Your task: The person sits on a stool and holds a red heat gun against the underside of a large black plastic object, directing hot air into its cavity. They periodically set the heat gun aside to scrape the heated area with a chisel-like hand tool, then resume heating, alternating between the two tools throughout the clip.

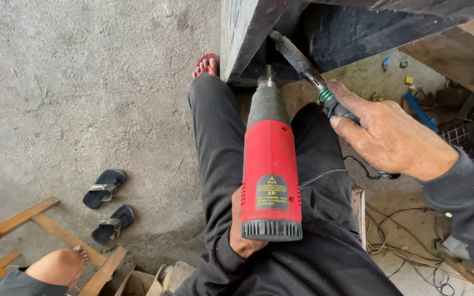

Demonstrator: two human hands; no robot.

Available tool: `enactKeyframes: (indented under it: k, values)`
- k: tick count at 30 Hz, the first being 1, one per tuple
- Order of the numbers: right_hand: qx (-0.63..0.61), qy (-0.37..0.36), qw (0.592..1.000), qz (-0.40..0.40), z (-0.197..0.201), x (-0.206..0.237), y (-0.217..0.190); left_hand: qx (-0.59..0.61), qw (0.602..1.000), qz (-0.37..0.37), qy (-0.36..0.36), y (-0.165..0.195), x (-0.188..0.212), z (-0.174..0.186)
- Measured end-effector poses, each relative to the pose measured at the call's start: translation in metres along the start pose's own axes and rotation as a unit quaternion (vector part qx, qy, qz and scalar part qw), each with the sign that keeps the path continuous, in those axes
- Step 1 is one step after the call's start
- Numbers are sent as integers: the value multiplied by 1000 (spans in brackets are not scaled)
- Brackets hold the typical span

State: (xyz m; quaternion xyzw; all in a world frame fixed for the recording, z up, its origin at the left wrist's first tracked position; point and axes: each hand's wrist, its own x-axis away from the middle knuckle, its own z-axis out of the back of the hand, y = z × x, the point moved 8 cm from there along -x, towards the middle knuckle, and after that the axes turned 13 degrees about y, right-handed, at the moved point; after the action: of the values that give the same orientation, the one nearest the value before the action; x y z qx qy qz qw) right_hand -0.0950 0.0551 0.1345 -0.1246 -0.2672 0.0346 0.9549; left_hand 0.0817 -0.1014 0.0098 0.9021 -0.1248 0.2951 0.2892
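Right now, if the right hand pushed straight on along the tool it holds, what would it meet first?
The right hand holds a slim rod-like tool aimed up-left. Going on that way, it would probably first meet the dark beam, where the tool tip already lies near the heat gun nozzle. Depth is unclear.

The left hand (243,230) sits low over the person's lap, mostly hidden; only the heel of the palm and part of the wrist show, with the fingers curled out of sight in a closed grip and the dark sleeve bunched at the wrist. The right hand (388,134) reaches forward from the right side of the view, back of the hand turned up (knuckles and tendons plainly showing). Its fingers (349,98) are wrapped in a closed grip, thumb pressed along the near side, index finger stretched furthest forward. The right forearm runs back toward the lower right in a dark sleeve. The two hands are well apart, the right higher and further forward.
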Motion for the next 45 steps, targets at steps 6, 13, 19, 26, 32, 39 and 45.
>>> enactKeyframes:
  k: [6,13,19,26,32,39,45]
  values:
    - [-21,25,997,72,12,2,-16,-46,999,-17,1,5,1,-4]
    - [16,-17,996,85,-1,9,-9,-105,992,-62,-16,9,4,-5]
    - [-87,10,992,95,0,15,3,24,999,18,28,-4,-1,6]
    - [-163,177,942,235,11,32,4,-71,997,-29,15,-2,1,4]
    - [-149,67,986,44,-23,14,31,15,999,33,29,-5,0,1]
    - [-156,131,957,206,-3,12,17,77,993,79,32,-7,0,-2]
    - [-41,6,999,12,-6,3,33,-128,990,-56,6,6,1,-4]
